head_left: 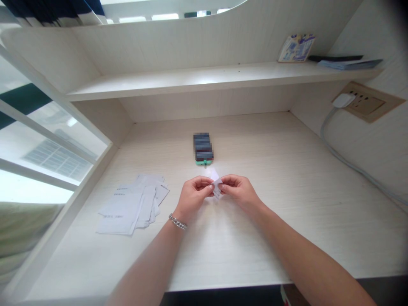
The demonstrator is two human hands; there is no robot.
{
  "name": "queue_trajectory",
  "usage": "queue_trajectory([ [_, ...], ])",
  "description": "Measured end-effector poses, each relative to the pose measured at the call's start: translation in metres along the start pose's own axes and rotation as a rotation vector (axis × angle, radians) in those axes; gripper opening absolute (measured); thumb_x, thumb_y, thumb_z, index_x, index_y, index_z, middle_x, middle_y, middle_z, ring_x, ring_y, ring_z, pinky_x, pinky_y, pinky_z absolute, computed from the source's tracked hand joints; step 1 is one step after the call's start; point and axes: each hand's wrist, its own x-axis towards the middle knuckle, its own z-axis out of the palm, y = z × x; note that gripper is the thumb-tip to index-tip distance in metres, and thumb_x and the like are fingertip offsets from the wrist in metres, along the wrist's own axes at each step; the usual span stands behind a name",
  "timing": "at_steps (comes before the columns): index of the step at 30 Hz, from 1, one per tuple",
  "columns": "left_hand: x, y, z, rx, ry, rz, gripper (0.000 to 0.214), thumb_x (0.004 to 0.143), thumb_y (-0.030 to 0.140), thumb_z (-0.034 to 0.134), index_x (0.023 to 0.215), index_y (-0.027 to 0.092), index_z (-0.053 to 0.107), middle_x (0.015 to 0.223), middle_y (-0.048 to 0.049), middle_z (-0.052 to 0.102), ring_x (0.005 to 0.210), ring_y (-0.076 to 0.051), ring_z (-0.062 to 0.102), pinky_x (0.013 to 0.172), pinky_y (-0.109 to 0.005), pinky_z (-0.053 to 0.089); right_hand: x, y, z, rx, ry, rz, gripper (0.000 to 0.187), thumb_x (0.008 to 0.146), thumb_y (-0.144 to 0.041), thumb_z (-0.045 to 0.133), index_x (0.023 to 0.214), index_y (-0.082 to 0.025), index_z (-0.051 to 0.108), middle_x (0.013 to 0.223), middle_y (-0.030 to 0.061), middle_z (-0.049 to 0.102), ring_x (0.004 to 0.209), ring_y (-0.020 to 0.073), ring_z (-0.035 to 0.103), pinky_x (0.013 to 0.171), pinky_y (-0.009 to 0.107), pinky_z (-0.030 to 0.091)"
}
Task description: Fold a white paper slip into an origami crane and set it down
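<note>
Both my hands meet over the middle of the pale wooden desk (pixel 287 178). My left hand (pixel 194 193) and my right hand (pixel 237 189) pinch a small folded piece of white paper (pixel 216 183) between thumbs and fingers, each closed on one side of it. The paper is held just above the desk top. A silver chain bracelet (pixel 177 222) is on my left wrist. Just beyond the paper lies a phone in a green case (pixel 203 148), flat on the desk.
A loose pile of white paper slips (pixel 132 203) lies at the left of my hands. A shelf (pixel 207 78) runs above the desk with a booklet (pixel 296 47) and flat dark items. At the right wall a white plug (pixel 343 100) and cable (pixel 347 163) hang from a socket.
</note>
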Motion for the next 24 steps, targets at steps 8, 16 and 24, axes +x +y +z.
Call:
queue_trajectory([
  [8,0.0003,0.0002,0.0003,0.056,0.04,0.028,0.016,0.068,0.022,0.067,0.081,0.012,0.067,0.078,-0.0071,0.069,0.071,-0.017,0.065,0.069,-0.032,0.055,-0.0005,-0.0066,0.0013,0.158,-0.038,0.123,0.018,0.066,-0.029,0.07,0.077,-0.014,0.069,0.075,0.0058,0.068,0.07,0.0172,0.062,0.068,0.031,0.05],
  [16,-0.001,-0.0017,0.0,0.148,0.024,0.061,0.016,0.068,0.015,0.062,0.082,0.013,0.07,0.083,-0.0074,0.069,0.076,-0.018,0.066,0.075,-0.032,0.054,-0.0014,-0.0032,-0.0013,0.072,0.036,0.148,0.025,0.058,-0.03,0.077,0.077,-0.016,0.067,0.073,0.0038,0.067,0.067,0.0161,0.061,0.064,0.029,0.049],
  [24,-0.0009,-0.0029,0.0022,0.068,0.072,0.047,0.021,0.066,0.026,0.07,0.078,0.014,0.056,0.069,-0.0004,0.061,0.062,-0.013,0.061,0.06,-0.028,0.054,-0.0023,-0.0033,0.0028,-0.032,0.087,0.017,0.026,0.057,-0.027,0.077,0.069,-0.017,0.056,0.062,-0.0019,0.06,0.057,0.0114,0.056,0.055,0.024,0.046],
])
